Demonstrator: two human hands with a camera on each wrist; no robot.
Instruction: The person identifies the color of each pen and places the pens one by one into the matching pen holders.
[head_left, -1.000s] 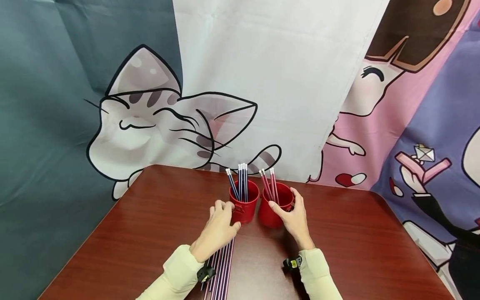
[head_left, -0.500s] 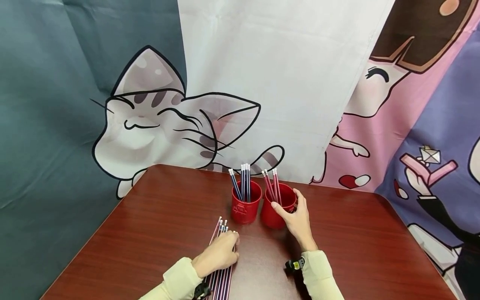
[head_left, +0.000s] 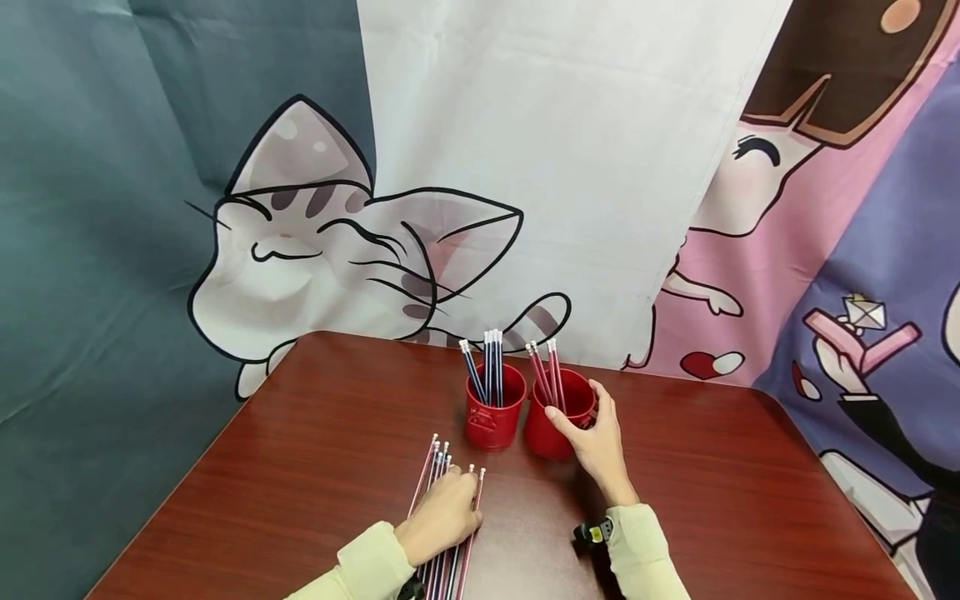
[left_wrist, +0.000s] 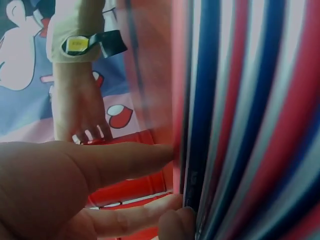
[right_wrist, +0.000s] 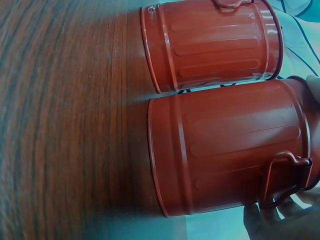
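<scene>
At the far left, a grey-striped cartoon cat [head_left: 270,271] is printed on the cloth backdrop behind a glossy reddish-brown wooden table [head_left: 300,475]. On the table lies a loose bundle of slim red and dark-blue pencils with silvery stripes [left_wrist: 235,100], their white eraser tips pointing away from the person. The left hand [head_left: 444,512] is over the bundle, fingers bent down, the thumb touching a red pencil at its right edge; whether they pinch it, I cannot tell. Next, a red metal bucket [head_left: 491,429] stands upright, holding dark-blue pencils [head_left: 493,375]. Just beside it stands a second red bucket [head_left: 542,429] with pinkish-red pencils [head_left: 557,379]. The right hand [head_left: 600,446] grips its rim, thumb and fingers spread around it.
</scene>
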